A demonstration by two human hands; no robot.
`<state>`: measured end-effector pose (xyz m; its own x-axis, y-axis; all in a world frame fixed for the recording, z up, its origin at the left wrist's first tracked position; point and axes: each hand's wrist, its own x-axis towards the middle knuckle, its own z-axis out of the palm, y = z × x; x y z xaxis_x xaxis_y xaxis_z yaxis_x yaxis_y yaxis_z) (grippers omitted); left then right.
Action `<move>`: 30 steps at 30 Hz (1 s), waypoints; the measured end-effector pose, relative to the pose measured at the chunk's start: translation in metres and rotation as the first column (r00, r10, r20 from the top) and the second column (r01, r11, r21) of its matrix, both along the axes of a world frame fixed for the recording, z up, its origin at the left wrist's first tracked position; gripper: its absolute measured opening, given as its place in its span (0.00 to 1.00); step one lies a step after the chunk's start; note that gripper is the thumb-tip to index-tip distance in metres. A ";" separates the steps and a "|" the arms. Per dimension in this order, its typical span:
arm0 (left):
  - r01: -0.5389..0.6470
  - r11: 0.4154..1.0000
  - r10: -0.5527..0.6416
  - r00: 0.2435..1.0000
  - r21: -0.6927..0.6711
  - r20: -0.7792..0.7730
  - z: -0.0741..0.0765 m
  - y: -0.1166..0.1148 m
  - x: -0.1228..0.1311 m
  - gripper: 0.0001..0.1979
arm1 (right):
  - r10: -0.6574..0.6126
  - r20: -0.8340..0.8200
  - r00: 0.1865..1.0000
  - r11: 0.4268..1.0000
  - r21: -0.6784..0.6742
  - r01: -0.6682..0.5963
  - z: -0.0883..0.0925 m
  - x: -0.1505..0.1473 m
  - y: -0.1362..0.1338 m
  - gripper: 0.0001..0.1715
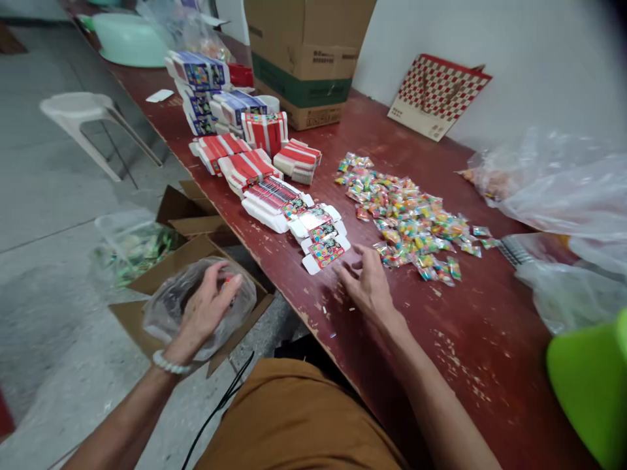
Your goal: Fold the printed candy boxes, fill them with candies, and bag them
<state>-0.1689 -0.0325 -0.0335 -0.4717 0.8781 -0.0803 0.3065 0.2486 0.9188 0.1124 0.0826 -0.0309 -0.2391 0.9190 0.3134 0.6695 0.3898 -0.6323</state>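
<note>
1. Right hand (pixel 371 282) is held with fingers spread, just beside the nearest unfolded box (pixel 327 249); left of that box, the left hand (pixel 209 305) is curled over a plastic bag (pixel 164 310), its grip on a red bit unclear.
2. Behind the unfolded box, characters are printed on a large carton (pixel 318 59), too small to be read.
3. Beneath it, chipped red paint is shown on the table (pixel 455 372).
4. The unfolded box is brightly patterned, white-flapped.
</note>
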 end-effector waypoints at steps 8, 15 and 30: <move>0.233 0.970 -0.114 0.670 0.062 -0.733 0.005 0.049 0.061 0.23 | -0.203 0.258 0.944 0.969 -0.088 0.233 -0.008 -0.023 0.037 0.38; 0.303 0.933 -0.086 0.715 0.196 -0.694 0.015 0.074 0.086 0.23 | -0.268 -0.419 0.867 0.937 -0.321 0.135 -0.008 -0.011 0.031 0.21; 0.822 0.520 -0.586 0.143 0.234 0.798 0.043 0.042 0.129 0.20 | -0.016 -0.813 0.582 0.847 -0.321 -0.424 0.054 0.024 -0.037 0.15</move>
